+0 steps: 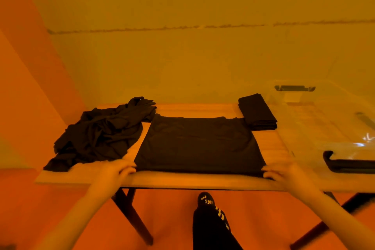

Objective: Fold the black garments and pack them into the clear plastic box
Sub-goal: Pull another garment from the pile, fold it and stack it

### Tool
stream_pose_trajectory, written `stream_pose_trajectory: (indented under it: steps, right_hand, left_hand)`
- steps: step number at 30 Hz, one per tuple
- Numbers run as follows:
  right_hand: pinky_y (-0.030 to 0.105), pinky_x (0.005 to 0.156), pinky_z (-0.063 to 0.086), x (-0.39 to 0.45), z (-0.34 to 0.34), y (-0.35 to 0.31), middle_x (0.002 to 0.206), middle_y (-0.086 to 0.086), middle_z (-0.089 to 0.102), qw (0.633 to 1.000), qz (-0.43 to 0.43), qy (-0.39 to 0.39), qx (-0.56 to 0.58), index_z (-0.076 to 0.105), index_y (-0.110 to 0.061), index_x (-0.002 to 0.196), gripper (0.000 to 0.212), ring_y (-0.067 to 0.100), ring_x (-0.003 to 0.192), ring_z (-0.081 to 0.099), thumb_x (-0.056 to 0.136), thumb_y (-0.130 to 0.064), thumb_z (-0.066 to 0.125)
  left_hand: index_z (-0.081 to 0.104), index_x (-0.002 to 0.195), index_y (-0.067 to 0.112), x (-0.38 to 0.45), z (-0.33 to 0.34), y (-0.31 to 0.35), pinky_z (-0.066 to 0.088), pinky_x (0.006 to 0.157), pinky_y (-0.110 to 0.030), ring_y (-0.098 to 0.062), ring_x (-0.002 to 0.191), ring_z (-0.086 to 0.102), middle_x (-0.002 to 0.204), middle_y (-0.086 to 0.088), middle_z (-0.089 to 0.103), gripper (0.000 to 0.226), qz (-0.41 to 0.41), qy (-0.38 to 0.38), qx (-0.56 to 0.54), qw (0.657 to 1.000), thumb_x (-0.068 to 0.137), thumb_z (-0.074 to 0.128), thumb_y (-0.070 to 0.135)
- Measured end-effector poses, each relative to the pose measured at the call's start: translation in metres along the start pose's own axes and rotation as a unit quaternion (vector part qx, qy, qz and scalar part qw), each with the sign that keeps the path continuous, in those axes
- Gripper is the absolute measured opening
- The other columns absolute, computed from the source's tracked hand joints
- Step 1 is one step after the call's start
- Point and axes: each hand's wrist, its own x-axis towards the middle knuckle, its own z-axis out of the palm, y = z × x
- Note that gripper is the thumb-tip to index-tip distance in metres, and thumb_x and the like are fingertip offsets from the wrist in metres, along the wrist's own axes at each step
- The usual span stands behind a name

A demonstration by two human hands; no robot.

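Note:
A black garment (199,144) lies spread flat in the middle of the wooden table (182,180). My left hand (115,170) pinches its near left corner and my right hand (281,172) pinches its near right corner, both at the table's front edge. A crumpled heap of black garments (101,134) lies to the left. A folded black garment (257,111) sits at the back right. The clear plastic box (324,119) stands on the right of the table, with black handles.
A wall rises just behind the table. My foot in a black sock (211,221) shows below the front edge, between the dark table legs (132,215). The floor is orange.

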Motion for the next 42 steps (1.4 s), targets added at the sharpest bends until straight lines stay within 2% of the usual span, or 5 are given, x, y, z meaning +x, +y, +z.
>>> stream_pose_trajectory:
  steps: [7,13,17,30,42]
  right_hand:
    - [0.020,0.077,0.036,0.073,-0.088,-0.055,0.088,0.001,0.062,0.991,-0.011,0.107,0.085,0.068,-0.008,0.096,0.018,0.008,0.086,0.056,0.086,0.002,0.058]
    - [0.007,0.053,0.037,0.103,-0.145,-0.091,0.055,-0.014,0.060,0.971,-0.035,0.191,0.139,0.061,-0.015,0.071,0.019,-0.009,0.057,0.054,0.086,-0.002,0.060]
    - [0.024,0.064,0.045,0.098,-0.174,-0.114,0.072,0.005,0.061,0.958,-0.042,0.221,0.176,0.063,-0.015,0.078,0.013,0.007,0.065,0.057,0.089,-0.009,0.058]
    - [0.012,0.062,0.052,0.063,-0.220,-0.160,0.080,-0.001,0.062,0.946,-0.081,0.202,0.240,0.061,-0.022,0.081,0.024,0.000,0.066,0.062,0.092,-0.003,0.050]
    - [0.011,0.051,0.046,0.177,-0.145,-0.100,0.072,0.000,0.064,0.979,0.039,0.069,0.186,0.063,-0.013,0.082,0.015,0.007,0.062,0.062,0.091,-0.006,0.054]
  left_hand:
    - [0.066,0.088,0.009,0.072,-0.082,0.063,0.034,0.059,-0.013,-0.015,0.071,0.055,0.079,-0.005,0.063,0.013,0.062,0.155,-0.038,0.985,0.088,0.057,-0.001]
    - [0.060,0.087,0.007,0.101,-0.136,0.102,0.033,0.056,-0.026,-0.022,0.066,0.049,0.078,-0.011,0.056,0.012,0.055,0.207,-0.067,0.975,0.094,0.050,0.007]
    - [0.059,0.085,0.012,0.090,-0.170,0.123,0.035,0.057,-0.019,-0.005,0.065,0.047,0.072,0.000,0.054,0.011,0.071,0.234,-0.087,0.966,0.094,0.052,0.013]
    - [0.056,0.082,0.011,0.048,-0.228,0.143,0.036,0.055,-0.017,-0.003,0.064,0.050,0.070,0.006,0.050,0.015,0.102,0.326,-0.064,0.938,0.095,0.049,0.013]
    - [0.060,0.086,0.011,0.153,-0.139,0.071,0.037,0.057,-0.019,-0.005,0.068,0.049,0.074,0.007,0.054,0.015,0.005,0.185,-0.078,0.980,0.096,0.048,0.014]
